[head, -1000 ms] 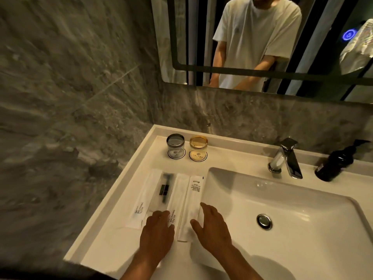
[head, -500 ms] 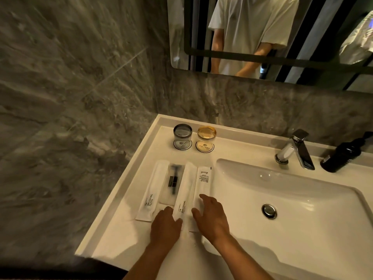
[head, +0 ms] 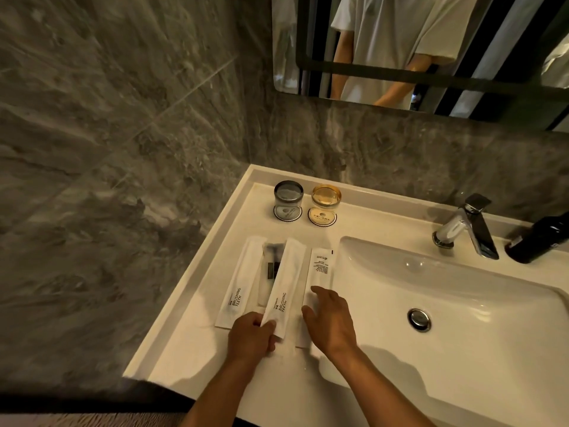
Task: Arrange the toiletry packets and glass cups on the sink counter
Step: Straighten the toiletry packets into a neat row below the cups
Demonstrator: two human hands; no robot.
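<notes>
Several long white toiletry packets lie side by side on the white sink counter, left of the basin. The left toothbrush packet lies flat beside a clear packet with a dark item. My left hand grips the near end of the middle toothbrush packet, which overlaps the clear one. My right hand rests with fingers spread on the right packet at the basin's edge. Behind them stand a grey glass cup and an amber glass cup, each on a round coaster.
The basin with its drain fills the right side, with a chrome tap and a dark pump bottle behind it. Grey marble walls close the left and back. A mirror hangs above, reflecting a person in a white shirt.
My left hand has closed on the near end of the middle toothbrush packet and shifted it. My right hand has stayed on the right packet. The view has tilted down.
</notes>
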